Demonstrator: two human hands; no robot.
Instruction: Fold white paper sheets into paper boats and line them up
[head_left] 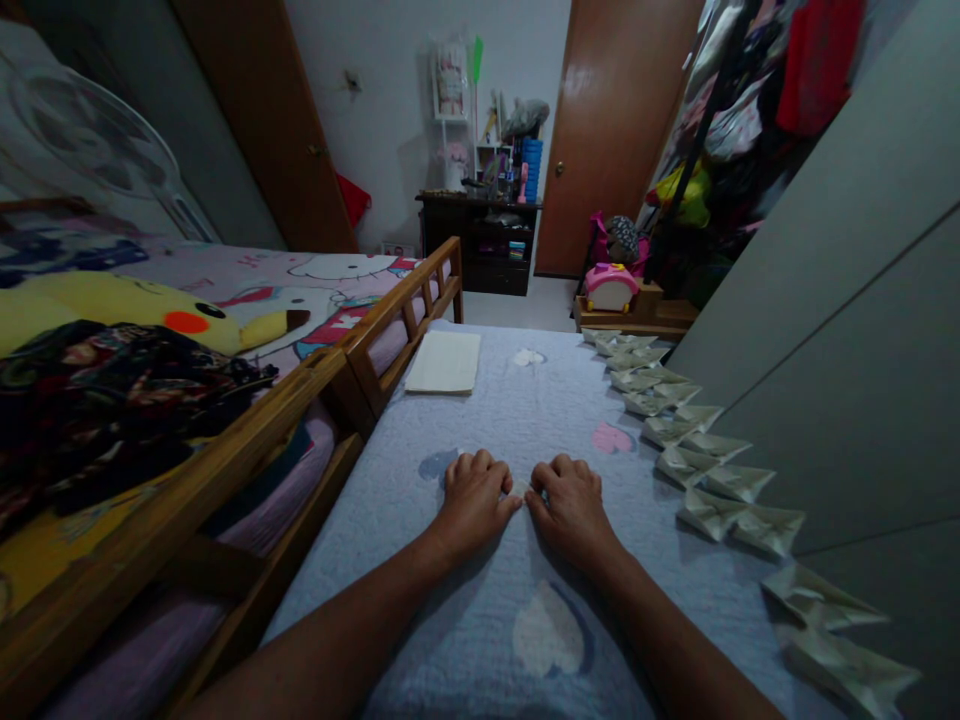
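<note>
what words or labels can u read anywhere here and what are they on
No word, brand, label or number can be read.
The white-and-pink package hanging on the far wall: print too small to read.
The small items on the dark wooden cabinet: any labels too small and blurred to read.
The folded cream paper shapes along the bed's edge: faint grey marks, too blurred to read.

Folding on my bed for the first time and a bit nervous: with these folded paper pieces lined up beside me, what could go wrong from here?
The small paper between your left hand and right hand rests on a soft quilt, so creases may come out uneven. The folded paper boats line the edge beside the grey cabinet, so a careless sweep of an arm might knock them out of line.
</note>
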